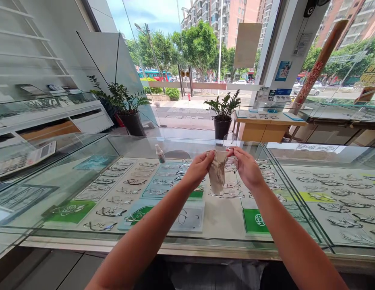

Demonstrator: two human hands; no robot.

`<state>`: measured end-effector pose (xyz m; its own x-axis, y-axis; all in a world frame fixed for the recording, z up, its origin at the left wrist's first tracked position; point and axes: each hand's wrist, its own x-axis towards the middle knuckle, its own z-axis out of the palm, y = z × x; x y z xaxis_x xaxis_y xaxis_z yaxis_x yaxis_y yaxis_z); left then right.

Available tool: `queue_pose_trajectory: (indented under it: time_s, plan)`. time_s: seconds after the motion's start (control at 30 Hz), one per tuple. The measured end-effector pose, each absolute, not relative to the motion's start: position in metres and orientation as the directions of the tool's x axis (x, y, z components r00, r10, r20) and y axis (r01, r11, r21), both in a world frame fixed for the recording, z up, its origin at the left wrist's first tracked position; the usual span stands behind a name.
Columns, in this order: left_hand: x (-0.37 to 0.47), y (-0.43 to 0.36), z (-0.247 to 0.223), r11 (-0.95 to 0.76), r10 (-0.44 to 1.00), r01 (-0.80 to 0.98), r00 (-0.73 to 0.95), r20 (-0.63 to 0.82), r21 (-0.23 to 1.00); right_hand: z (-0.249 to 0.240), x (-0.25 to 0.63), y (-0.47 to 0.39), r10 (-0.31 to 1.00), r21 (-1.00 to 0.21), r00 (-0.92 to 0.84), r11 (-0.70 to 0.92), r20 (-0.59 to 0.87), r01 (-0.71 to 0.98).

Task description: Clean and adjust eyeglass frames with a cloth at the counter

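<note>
Both arms reach out over a glass display case. My left hand [202, 164] is closed on a beige cloth [216, 177], which hangs down in folds below the fingers. Just to its right, my right hand [247, 166] pinches a pair of thin-rimmed eyeglasses [230, 139], turned so that one round lens is above the other. A thin temple seems to run from the frame towards the cloth; its end is hidden there. On the glass top, left of my hands, stands a small white spray bottle [160, 154].
Rows of spectacle frames [135, 182] lie inside the case under the glass, among green cards [256, 220]. Another glass case [341, 157] adjoins on the right. Potted plants [222, 127] stand beyond, before a large window. A wooden table [266, 121] is at the back right.
</note>
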<state>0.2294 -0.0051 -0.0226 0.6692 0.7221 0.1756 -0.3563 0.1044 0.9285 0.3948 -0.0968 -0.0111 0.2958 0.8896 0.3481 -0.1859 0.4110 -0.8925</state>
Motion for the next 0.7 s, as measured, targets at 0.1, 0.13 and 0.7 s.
queue_pose_trajectory:
  time_s: [0.1, 0.13, 0.7]
  plan:
    - [0.2285, -0.008, -0.0216, 0.095, 0.693, -0.343, 0.697, 0.185, 0.935, -0.0138, 0.3949, -0.0954, 0.908, -0.89, 0.261, 0.391, 0.329, -0.237]
    - [0.2282, -0.0085, -0.0214, 0.095, 0.685, -0.343, 0.704, 0.188, 0.935, -0.0145, 0.3949, -0.0952, 0.911, -0.889, 0.254, 0.387, 0.326, -0.246]
    - [0.223, -0.0125, -0.0207, 0.217, 0.556, -0.29, 0.821, 0.127, 0.932, -0.0166, 0.3902, -0.0949, 0.941, -0.897, 0.182, 0.328, 0.284, -0.297]
